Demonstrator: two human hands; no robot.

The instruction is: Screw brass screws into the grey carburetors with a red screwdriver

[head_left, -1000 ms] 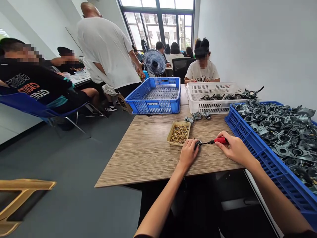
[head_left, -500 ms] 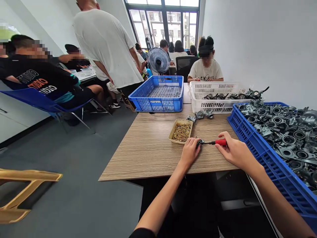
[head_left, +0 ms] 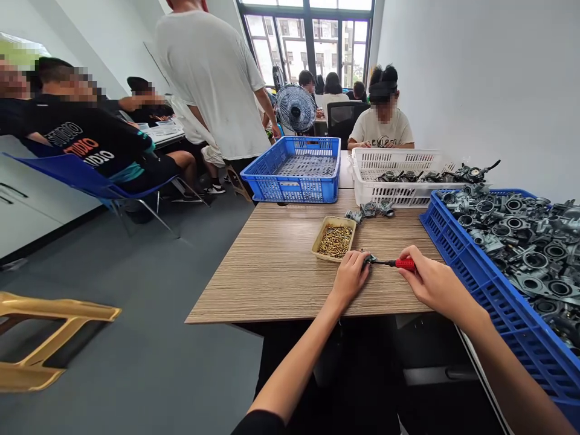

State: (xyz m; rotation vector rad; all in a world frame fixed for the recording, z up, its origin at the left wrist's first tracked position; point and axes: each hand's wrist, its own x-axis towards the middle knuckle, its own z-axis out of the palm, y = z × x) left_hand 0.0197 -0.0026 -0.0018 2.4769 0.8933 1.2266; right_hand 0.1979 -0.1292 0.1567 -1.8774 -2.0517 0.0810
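Observation:
My right hand is closed on the red handle of a screwdriver, its shaft lying level and pointing left. The screwdriver's tip meets a small metal part, probably a carburetor, which my left hand grips against the tabletop. Most of that part is hidden under my left fingers. Just behind my left hand stands a cream tray filled with small brass pieces. Several loose carburetors lie on the table beyond the tray.
A blue crate heaped with carburetors borders the table on the right. At the back are a second blue crate and a white basket holding carburetors. A person sits behind the basket; another stands left.
The view has shifted slightly, so most things sit a little further right. Both hands keep their grip, and the screwdriver stays against the part. The standing person has moved slightly.

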